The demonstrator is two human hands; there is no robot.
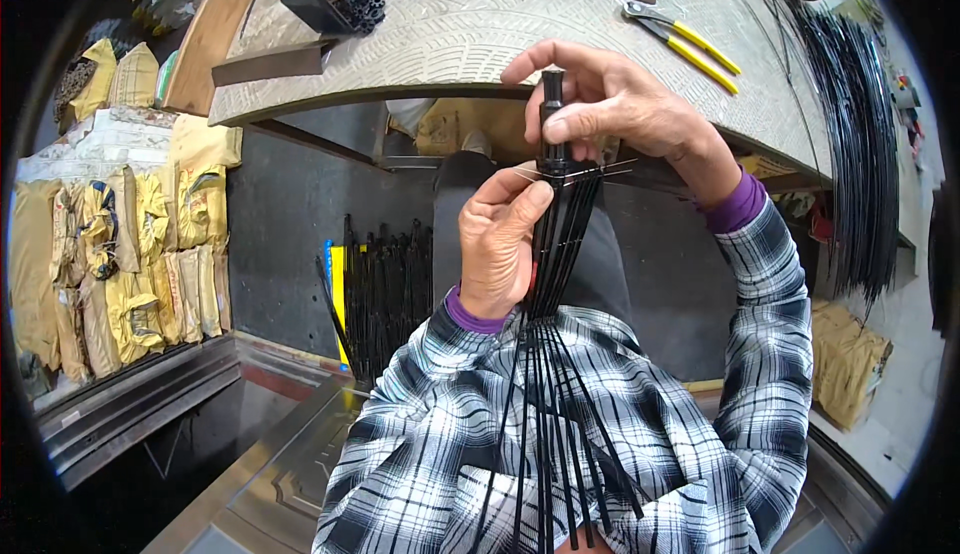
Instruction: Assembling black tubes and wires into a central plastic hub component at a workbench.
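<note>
From where I'm standing, the L hand [496, 239] has its grip pinched on the lower end of a blk handle [556, 156]; the R hand [640, 96] has a narrow grip round its upper pt. Handle's btwn the hands, by the near edge of the table [480, 34]. Thin blk rods [570, 249] run down from it over the plaid shirt [430, 434].

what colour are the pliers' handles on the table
Yellow handles, seen best in the head view.
</note>
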